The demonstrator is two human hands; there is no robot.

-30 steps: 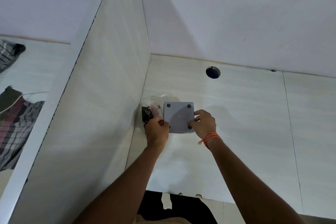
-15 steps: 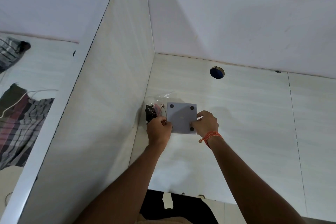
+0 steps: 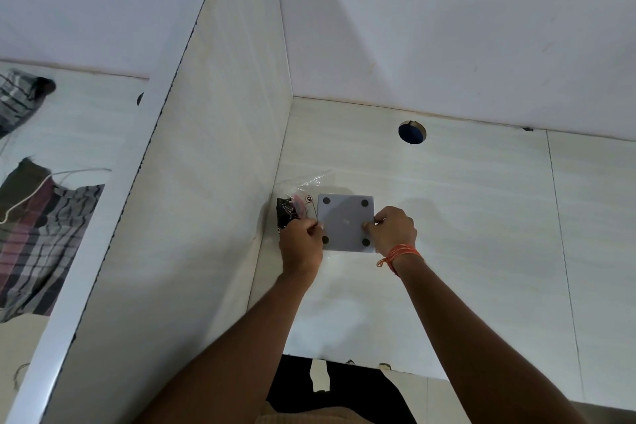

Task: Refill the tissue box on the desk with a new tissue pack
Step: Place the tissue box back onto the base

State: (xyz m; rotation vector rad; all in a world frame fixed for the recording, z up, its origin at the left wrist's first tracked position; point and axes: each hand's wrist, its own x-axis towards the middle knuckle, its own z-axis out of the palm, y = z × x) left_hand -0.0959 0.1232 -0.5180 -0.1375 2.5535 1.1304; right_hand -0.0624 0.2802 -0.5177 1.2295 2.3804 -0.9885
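Observation:
A square grey tissue box [image 3: 345, 217] lies upside down on the pale desk [image 3: 464, 234], its flat base with round dark feet facing up. My left hand [image 3: 300, 243] grips its left edge with thumb and fingers. My right hand [image 3: 392, 229], an orange thread on the wrist, pinches its right edge. Just left of the box, against the side panel, lies a clear plastic tissue pack [image 3: 294, 208] with a black and pink print, partly hidden by my left hand.
A tall white side panel [image 3: 192, 217] walls the desk on the left, and a white back wall rises behind. A round cable hole [image 3: 412, 132] sits in the desk behind the box. Checked cloth [image 3: 38, 227] lies beyond the panel on the left.
Both hands stay on the box's edges. My fingertips have shifted a little onto the base. The camera has drifted slightly.

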